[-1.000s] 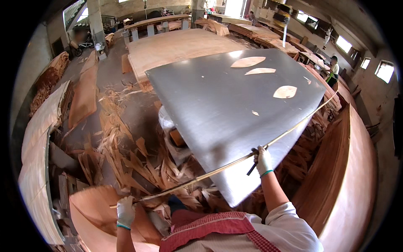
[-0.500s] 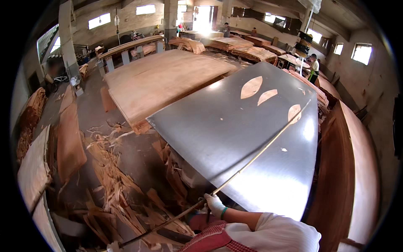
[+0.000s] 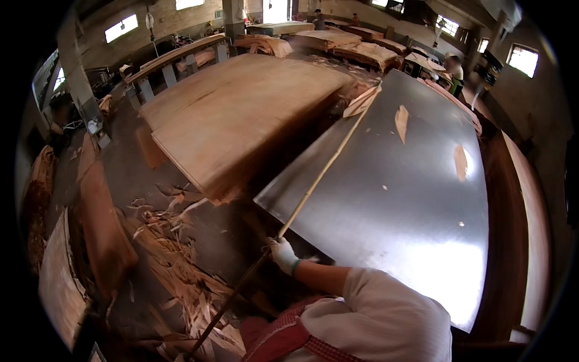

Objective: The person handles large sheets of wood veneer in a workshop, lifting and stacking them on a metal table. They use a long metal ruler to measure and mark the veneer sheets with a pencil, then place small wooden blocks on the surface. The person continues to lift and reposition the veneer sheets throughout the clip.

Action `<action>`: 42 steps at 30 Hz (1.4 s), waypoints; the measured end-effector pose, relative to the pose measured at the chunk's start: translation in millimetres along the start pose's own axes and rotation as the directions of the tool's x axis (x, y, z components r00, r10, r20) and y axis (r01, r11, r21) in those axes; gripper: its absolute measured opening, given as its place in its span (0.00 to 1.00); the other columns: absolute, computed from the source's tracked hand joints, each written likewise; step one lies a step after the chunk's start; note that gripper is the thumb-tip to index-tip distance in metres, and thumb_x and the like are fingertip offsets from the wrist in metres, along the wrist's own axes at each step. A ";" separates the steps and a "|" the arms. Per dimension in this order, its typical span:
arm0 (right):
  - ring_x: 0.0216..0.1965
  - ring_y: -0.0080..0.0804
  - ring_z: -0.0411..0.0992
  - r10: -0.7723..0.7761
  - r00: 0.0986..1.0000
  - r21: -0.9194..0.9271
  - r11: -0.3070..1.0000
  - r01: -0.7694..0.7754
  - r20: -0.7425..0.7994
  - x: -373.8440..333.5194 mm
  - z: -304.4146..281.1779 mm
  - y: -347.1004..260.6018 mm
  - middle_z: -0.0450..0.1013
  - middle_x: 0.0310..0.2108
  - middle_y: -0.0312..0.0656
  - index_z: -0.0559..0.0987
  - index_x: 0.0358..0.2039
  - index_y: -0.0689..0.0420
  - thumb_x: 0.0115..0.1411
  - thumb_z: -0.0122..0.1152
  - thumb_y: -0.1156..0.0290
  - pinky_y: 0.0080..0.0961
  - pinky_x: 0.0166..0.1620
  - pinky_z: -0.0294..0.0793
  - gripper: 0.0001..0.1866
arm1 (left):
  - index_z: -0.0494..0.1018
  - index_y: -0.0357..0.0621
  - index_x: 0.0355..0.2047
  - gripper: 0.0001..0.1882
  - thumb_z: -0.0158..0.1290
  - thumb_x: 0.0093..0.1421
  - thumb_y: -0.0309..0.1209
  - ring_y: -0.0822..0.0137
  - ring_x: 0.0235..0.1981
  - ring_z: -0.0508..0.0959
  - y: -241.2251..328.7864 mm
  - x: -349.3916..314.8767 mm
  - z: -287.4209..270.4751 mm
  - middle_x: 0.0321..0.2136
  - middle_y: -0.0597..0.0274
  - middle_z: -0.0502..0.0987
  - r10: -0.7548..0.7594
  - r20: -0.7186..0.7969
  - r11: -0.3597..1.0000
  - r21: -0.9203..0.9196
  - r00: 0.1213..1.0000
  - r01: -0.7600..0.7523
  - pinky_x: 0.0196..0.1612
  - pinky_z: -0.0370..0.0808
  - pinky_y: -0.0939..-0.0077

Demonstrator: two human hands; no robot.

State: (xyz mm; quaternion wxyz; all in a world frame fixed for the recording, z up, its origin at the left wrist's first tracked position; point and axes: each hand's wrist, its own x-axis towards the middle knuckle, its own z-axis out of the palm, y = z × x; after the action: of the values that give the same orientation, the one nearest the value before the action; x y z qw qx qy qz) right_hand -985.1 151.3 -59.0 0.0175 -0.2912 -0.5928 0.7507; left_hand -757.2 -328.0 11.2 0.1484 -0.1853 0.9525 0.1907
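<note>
My right hand [image 3: 283, 254], in a pale glove with a green cuff, is closed around a long bamboo pole [image 3: 310, 188]. The pole slants away over a smooth, shiny grey sheet [image 3: 374, 199]. Its far tip touches thin wood veneer scraps [image 3: 360, 102] at the sheet's far left edge. Two more scraps lie on the sheet: a narrow pointed piece [image 3: 401, 123] and an oval piece [image 3: 461, 163]. Toward the lower rim the pole runs down to a pale sliver that may be my left hand [image 3: 180, 358]; its fingers are hidden.
Left of the sheet stands a broad veneer stack [image 3: 241, 108], with a dark gap between. Torn veneer strips [image 3: 175, 265] litter the floor at lower left. Long boards [image 3: 522, 229] stand along the right. People [image 3: 455, 72] are at the back among further stacks.
The pole's tip has swung left across the sheet, from the rightmost scrap to the far left edge, where veneer scraps now lie bunched. My view has shifted too.
</note>
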 end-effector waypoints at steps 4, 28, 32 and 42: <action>0.15 0.23 0.65 0.062 0.997 0.038 0.997 -0.060 -0.051 44.0 60.1 -24.1 0.73 0.22 0.40 0.69 0.32 0.55 0.64 0.50 0.60 0.21 0.18 0.64 0.11 | 0.74 0.32 0.43 0.14 0.46 0.57 0.20 0.62 0.34 0.75 31.1 111.2 -41.9 0.34 0.53 0.78 0.274 -0.082 0.960 0.081 0.958 -0.267 0.40 0.73 0.71; 0.20 0.22 0.63 -0.076 0.958 0.143 0.982 0.119 -0.277 480.9 408.8 -165.6 0.68 0.23 0.34 0.72 0.40 0.60 0.62 0.54 0.64 0.22 0.23 0.62 0.13 | 0.70 0.36 0.37 0.09 0.42 0.60 0.26 0.64 0.25 0.76 146.6 738.1 -145.7 0.28 0.54 0.76 0.475 0.486 0.874 -0.159 0.734 -0.460 0.28 0.70 0.75; 0.21 0.21 0.65 -0.032 0.981 0.171 0.983 0.065 -0.190 559.3 460.2 -177.7 0.66 0.22 0.33 0.72 0.39 0.60 0.63 0.53 0.62 0.21 0.24 0.63 0.14 | 0.70 0.38 0.33 0.08 0.46 0.61 0.31 0.60 0.25 0.77 181.6 810.8 -182.4 0.26 0.53 0.76 0.478 0.458 0.855 -0.049 0.750 -0.516 0.28 0.71 0.71; 0.34 0.24 0.72 0.281 0.890 0.083 0.960 -0.269 -0.359 619.6 484.8 -149.4 0.76 0.40 0.35 0.78 0.45 0.56 0.62 0.54 0.56 0.24 0.33 0.68 0.19 | 0.71 0.44 0.39 0.17 0.49 0.62 0.46 0.44 0.33 0.77 342.1 1033.9 -145.5 0.28 0.47 0.77 0.579 0.489 0.743 0.013 0.652 -0.669 0.34 0.71 0.54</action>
State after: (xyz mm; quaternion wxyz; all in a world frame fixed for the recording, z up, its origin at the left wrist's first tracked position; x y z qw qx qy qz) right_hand -1768.8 -0.7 -120.7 0.0262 -0.5068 -0.5201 0.6870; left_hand -1845.5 -401.6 -120.2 0.3089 0.2205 0.9085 0.1749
